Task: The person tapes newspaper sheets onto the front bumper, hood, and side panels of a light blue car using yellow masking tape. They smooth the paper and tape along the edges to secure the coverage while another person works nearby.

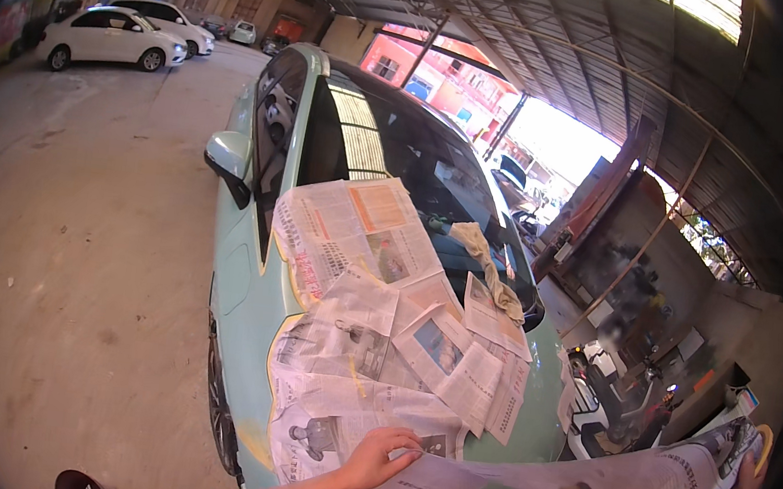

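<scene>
The pale green car (233,275) has several newspaper sheets (342,336) spread over its hood and lower windshield, with yellow tape (275,352) along their left border. Over the front of the hood, my left hand (379,458) pinches the corner of another newspaper sheet (654,487). This sheet stretches across to the right rim of the view, where my right hand (746,488) grips its other end, partly lost in shadow. A yellow tape roll (763,447) is at my right hand; how the fingers hold it is hidden.
A crumpled beige cloth (490,265) lies on the windshield's lower right. The side mirror (229,160) sticks out on the left. A scooter (620,401) stands right of the car, and a dark bucket-like thing (84,486) at lower left. White cars (111,37) are parked far left.
</scene>
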Action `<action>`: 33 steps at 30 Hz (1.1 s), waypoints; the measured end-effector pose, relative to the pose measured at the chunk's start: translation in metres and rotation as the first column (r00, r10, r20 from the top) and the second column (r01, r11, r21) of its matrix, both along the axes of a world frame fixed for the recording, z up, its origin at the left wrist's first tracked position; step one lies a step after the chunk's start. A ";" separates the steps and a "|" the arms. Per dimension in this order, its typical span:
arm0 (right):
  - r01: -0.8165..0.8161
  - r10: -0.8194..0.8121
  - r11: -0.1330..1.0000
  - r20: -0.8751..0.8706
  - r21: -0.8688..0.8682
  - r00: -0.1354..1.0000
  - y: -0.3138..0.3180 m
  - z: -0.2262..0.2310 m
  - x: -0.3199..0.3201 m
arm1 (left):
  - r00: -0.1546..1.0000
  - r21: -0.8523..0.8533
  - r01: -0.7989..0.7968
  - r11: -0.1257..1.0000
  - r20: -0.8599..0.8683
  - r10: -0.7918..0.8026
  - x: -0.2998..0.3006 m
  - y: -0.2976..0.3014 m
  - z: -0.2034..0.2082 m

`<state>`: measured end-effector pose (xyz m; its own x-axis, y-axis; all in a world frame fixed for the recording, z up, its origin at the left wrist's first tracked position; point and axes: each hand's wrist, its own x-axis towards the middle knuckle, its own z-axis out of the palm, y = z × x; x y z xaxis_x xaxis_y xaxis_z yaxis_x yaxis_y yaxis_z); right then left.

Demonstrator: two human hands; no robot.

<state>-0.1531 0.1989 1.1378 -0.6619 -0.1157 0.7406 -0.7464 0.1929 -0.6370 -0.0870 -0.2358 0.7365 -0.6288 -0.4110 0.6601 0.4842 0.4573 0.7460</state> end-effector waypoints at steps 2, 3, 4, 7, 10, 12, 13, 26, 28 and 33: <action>0.137 -0.141 0.989 -0.064 -0.059 0.988 0.018 -0.001 -0.019 | 0.990 0.059 0.118 0.991 0.072 -0.122 0.022 -0.004 0.029; 0.195 -0.203 0.977 -0.094 -0.092 0.975 0.022 -0.001 -0.029 | 0.979 0.093 0.166 0.982 0.103 -0.175 0.035 -0.007 0.042; 0.250 -0.265 0.959 -0.106 -0.135 0.958 0.040 -0.006 -0.051 | 0.975 0.046 0.160 0.986 0.149 -0.165 0.049 -0.007 0.059; 0.479 -0.473 0.877 -0.114 0.031 0.874 0.100 -0.006 -0.100 | 0.955 -0.119 0.177 0.977 0.260 -0.141 0.087 -0.018 0.105; 0.648 -0.582 0.739 -0.308 0.186 0.753 0.130 -0.044 -0.158 | 0.946 -0.306 0.165 0.938 0.317 -0.063 0.115 -0.022 0.132; 0.565 -0.520 0.790 -0.230 0.237 0.823 0.123 -0.085 -0.197 | 0.905 -0.279 0.223 0.934 0.415 -0.092 0.130 -0.026 0.141; 0.452 -0.477 0.798 -0.039 0.399 0.878 0.093 -0.091 -0.188 | 0.877 -0.258 0.247 0.934 0.470 -0.102 0.138 -0.026 0.143; 0.282 -0.409 0.634 0.002 0.720 0.913 -0.065 -0.312 -0.223 | 0.596 -0.034 0.025 0.999 0.803 0.012 0.146 -0.046 0.067; 0.346 -0.445 0.621 -0.046 0.704 0.894 -0.077 -0.336 -0.237 | 0.613 0.001 0.014 1.000 0.790 -0.009 0.137 -0.061 0.052; 0.486 -0.587 0.549 -0.100 0.680 0.803 -0.142 -0.336 -0.240 | 0.632 0.080 0.031 0.996 0.771 -0.082 0.104 -0.105 0.014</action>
<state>-0.3927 0.0570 0.8015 -0.8429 -0.1152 0.5256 -0.2861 0.9232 -0.2565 0.0169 -0.3406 0.7506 -0.9213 -0.3756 -0.1004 -0.2577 0.3964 0.8812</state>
